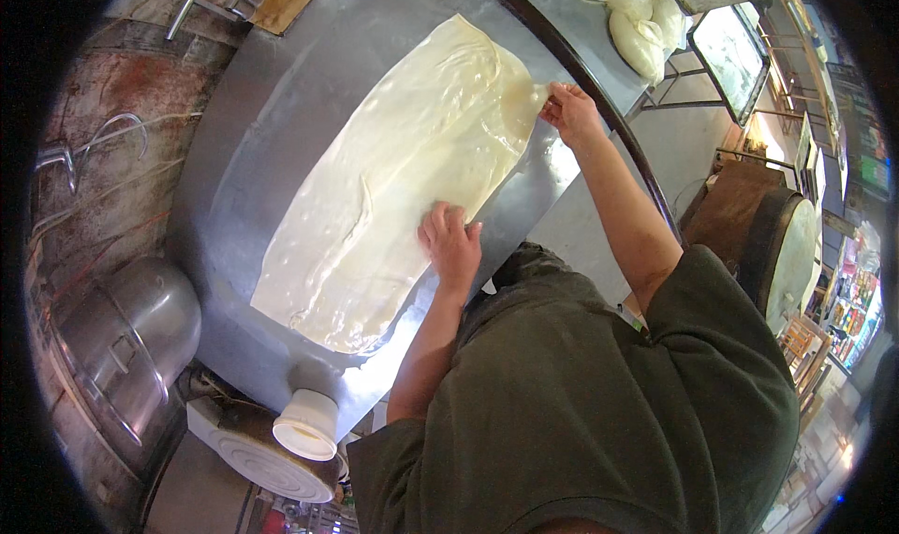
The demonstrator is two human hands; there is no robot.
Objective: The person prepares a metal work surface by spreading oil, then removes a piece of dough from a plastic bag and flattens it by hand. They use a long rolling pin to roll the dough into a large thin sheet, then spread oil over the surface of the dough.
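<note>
A large thin sheet of pale, glossy dough [393,168] lies spread across the grey metal worktop [225,253], with a few folds and bubbles in it. My right hand [570,112] pinches the sheet's far right corner and draws it out into a short point. Near the middle of the closer edge, my left hand [451,242] rests palm down on the dough with its fingers slightly spread. It touches the sheet but does not grip it. Close to the right hand runs a long dark rod or bar [569,56], curved by the lens.
Bags of pale contents [635,28] sit at the far right of the worktop. A white tub [309,421] stands at the near left corner. Beside the left edge is a large steel bowl [133,330]. A round wooden-looking drum [751,232] stands on the right.
</note>
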